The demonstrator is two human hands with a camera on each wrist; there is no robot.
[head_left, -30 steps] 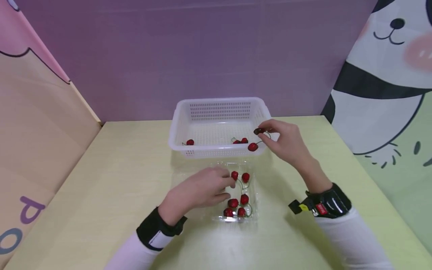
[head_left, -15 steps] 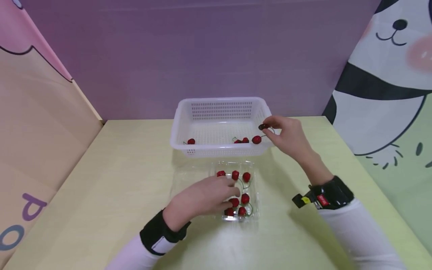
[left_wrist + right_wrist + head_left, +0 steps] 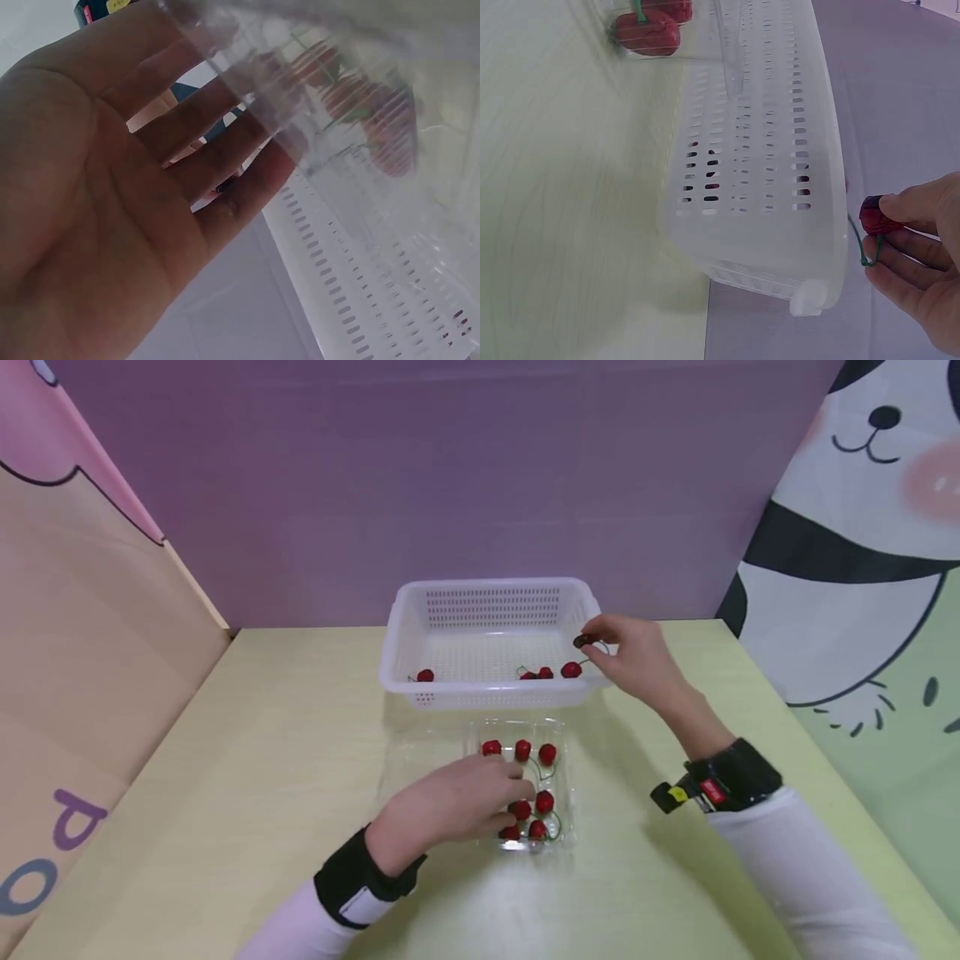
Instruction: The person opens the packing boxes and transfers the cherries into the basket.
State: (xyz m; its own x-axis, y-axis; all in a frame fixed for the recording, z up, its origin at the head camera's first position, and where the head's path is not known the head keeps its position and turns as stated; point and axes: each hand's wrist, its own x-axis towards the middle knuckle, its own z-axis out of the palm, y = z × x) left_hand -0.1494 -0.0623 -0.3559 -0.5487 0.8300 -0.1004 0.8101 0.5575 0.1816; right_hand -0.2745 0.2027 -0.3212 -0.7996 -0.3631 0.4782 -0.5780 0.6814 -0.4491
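Note:
My right hand [image 3: 633, 660] pinches a dark cherry [image 3: 582, 641] above the right end of the white slotted basket [image 3: 491, 695]. A green stem links it to a second red cherry [image 3: 572, 670], which hangs over the basket's inside. In the right wrist view the thumb and fingers grip the pinched cherry [image 3: 877, 215]. My left hand [image 3: 461, 797] lies over the clear plastic box [image 3: 568, 793], fingers loosely extended, covering part of it. Several red cherries [image 3: 545, 802] with green stems sit in the box. Seen from the left wrist, the palm [image 3: 105, 202] is bare and the fingertips overlap the clear plastic.
Within the basket lie a cherry [image 3: 425, 675] at the left and a pair of cherries [image 3: 545, 673] right of the middle. The box's clear lid [image 3: 423, 752] spreads leftward on the pale wooden table [image 3: 285, 735]. A purple backdrop [image 3: 480, 485] rises behind the basket.
The right hand has shifted slightly up and right with the cherry pair, the hanging cherry now farther inside the basket. The left hand moved slightly right and down, uncovering a cherry at the box's back left.

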